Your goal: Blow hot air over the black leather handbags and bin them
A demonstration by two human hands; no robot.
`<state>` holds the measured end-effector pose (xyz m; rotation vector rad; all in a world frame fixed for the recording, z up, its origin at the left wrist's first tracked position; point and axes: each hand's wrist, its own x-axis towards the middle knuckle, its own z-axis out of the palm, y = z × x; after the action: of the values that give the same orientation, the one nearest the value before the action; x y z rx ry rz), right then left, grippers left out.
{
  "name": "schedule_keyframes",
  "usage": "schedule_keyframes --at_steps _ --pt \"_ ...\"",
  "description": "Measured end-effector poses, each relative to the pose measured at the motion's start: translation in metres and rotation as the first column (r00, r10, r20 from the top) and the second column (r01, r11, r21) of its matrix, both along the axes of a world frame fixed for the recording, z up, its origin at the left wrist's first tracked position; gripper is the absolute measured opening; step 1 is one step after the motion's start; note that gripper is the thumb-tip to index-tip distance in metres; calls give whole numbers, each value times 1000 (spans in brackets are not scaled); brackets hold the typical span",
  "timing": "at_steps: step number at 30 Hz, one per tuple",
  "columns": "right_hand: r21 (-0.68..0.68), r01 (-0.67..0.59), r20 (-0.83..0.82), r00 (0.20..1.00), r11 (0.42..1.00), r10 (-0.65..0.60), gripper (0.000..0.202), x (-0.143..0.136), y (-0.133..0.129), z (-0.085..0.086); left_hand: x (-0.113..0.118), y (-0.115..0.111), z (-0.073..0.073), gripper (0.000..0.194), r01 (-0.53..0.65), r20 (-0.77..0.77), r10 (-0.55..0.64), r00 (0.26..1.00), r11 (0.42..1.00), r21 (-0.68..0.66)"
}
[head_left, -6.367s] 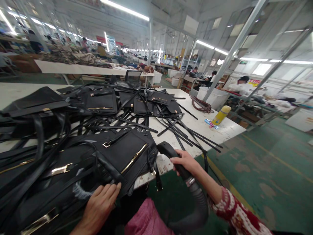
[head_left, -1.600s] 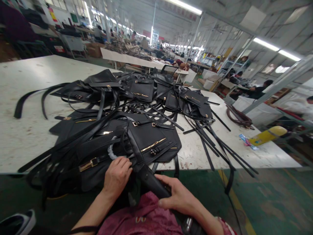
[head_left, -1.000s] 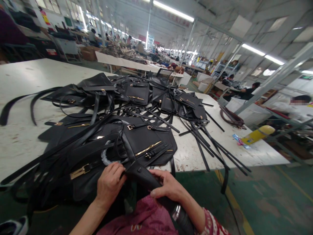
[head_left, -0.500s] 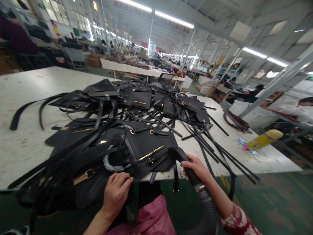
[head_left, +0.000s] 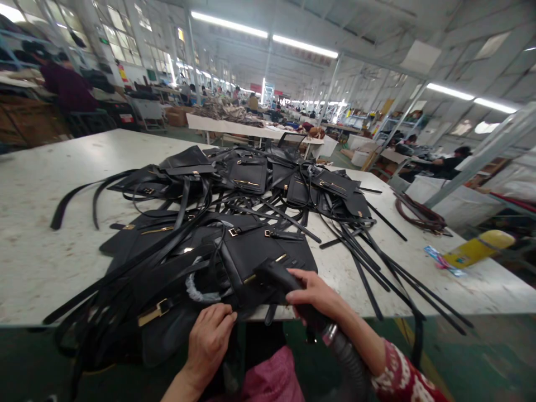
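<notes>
A black leather-like bag (head_left: 250, 249) is touched at its near edge by the left hand (head_left: 211, 338), grip unclear; over it, a black tubular nozzle (head_left: 274, 275) is grasped by the right hand (head_left: 317, 296). Beyond the bag, black bags (head_left: 248, 172) are heaped, contents hidden.

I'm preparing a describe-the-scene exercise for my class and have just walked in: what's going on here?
The person's right hand grips a black nozzle on a ridged hose, its head over the front of a black bag. The left hand is at the bag's near edge; whether it grips is unclear. More black bags lie across the white table, with a yellow bottle toward the right.
</notes>
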<state>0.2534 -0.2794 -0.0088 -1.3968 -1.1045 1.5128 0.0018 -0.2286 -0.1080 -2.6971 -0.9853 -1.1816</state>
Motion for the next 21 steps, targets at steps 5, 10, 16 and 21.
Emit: schedule_keyframes --at_steps 5,10,16,21 --pt "-54 -190 -80 979 980 186 56 -46 5 -13 -4 -3 -8 23 -23 -35 22 999 1000 -14" --pt "145 73 -44 997 987 -67 61 -58 11 -8 -6 18 26 19 91 -11 -91 996 994 52" --pt "292 450 -103 892 844 -440 70 -18 -31 45 -3 78 153 21 2 5 -2 1000 1000 16" --pt "341 611 -53 772 715 -634 70 14 -78 76 8 98 271 40 -246 16 247 969 968 -40"
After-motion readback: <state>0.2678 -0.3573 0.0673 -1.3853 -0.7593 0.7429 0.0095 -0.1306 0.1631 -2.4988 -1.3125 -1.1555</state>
